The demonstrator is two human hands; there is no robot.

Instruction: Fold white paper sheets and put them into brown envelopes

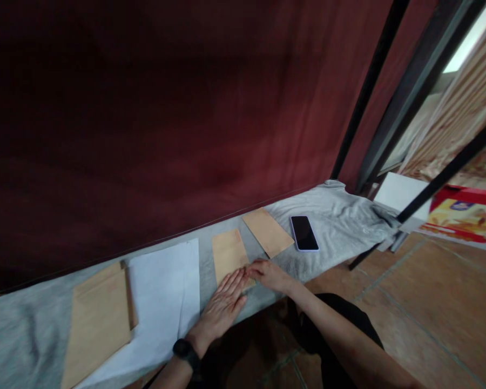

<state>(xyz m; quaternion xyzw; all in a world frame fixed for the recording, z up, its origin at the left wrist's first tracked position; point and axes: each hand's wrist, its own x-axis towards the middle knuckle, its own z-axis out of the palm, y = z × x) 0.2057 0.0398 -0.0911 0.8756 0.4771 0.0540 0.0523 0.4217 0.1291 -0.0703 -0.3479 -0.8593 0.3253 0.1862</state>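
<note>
A small brown paper envelope [229, 252] lies flat on the grey cloth [340, 208], its near end partly covered by my hands. My left hand [225, 302], with a black watch on the wrist, rests palm down across the envelope's near left corner, fingers stretched out. At the near right corner, my right hand [269, 275] has its fingers curled together on the envelope's edge; the fingertips are partly hidden. Just beyond my right hand is a second brown envelope [268, 232], lying at a slant. A phone [304, 233] with a dark screen and a pale purple edge lies right of it.
On the left, a stack of larger brown envelopes [99, 319] overlaps white paper sheets [166, 286]. A dark red panel [186, 119] rises behind the narrow cloth-covered surface. Black metal bars [366, 97] stand at the right, near a red and yellow box [470, 216] above the tiled floor.
</note>
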